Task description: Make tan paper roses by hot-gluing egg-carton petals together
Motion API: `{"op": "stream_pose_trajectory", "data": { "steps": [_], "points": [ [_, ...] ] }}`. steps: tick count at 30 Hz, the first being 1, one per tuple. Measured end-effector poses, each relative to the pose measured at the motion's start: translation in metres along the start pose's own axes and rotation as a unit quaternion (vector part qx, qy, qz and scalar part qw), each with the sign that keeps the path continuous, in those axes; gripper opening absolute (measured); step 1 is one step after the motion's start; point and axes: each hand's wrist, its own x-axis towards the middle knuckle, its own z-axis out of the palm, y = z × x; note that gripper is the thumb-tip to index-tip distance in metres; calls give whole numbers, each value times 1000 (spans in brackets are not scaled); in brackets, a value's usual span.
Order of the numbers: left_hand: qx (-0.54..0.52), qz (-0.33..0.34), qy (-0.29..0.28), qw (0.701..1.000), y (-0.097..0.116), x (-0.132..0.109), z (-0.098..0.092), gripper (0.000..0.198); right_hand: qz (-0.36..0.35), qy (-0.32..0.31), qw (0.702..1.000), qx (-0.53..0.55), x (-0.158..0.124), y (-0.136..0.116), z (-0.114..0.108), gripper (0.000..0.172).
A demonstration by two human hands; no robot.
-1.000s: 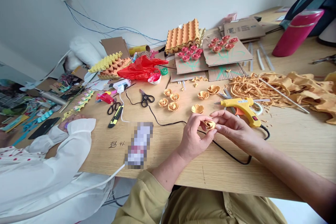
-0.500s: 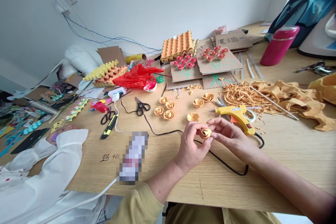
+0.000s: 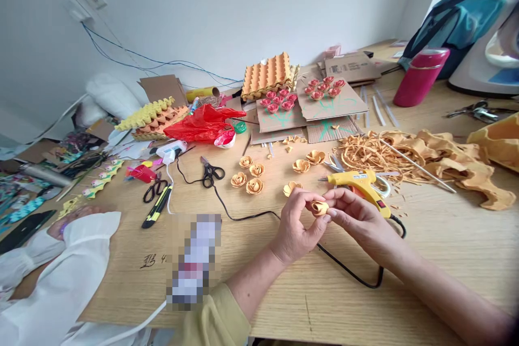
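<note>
Between my two hands is a small yellow-orange paper-pulp rosebud (image 3: 320, 207), its petals wrapped in a tight curl. My left hand (image 3: 298, 224) pinches it from the left with thumb and forefinger. From the right, my right hand (image 3: 360, 221) grips it with thumb and fingertips. A yellow hot glue gun (image 3: 359, 183) lies just behind my right hand. Beyond my left hand sits an open yellow flower (image 3: 292, 188), partly covered by the fingers. Two more flower cups (image 3: 301, 165) rest behind it, and several fuller yellow roses (image 3: 254, 186) stand to the left.
Black scissors (image 3: 211, 173), a yellow-black cutter (image 3: 157, 207) and a blurred-out block (image 3: 194, 259) lie left. Pulp scraps (image 3: 368, 151) and a pink bottle (image 3: 421, 77) are right. Red flowers on cardboard (image 3: 332, 105) stand behind. A co-worker's white sleeve (image 3: 77, 265) rests at far left.
The view has shifted, so the table's things sit slightly further left and lower. Both hands keep hold of the rosebud, which looks slightly turned.
</note>
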Motion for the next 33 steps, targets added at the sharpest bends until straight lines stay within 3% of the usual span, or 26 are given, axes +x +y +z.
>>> {"op": "stream_pose_trajectory", "data": {
  "steps": [7,23,33],
  "points": [
    [13,-6,6,1000,0,-3,-1,17,17,-6,1000,3,-1,2,2,25],
    [94,95,-12,991,-8,-8,-4,12,19,-26,999,6,-2,6,0,22],
    [79,73,2,994,-6,-9,-3,18,28,-34,999,13,-2,4,1,22]
  ]
}}
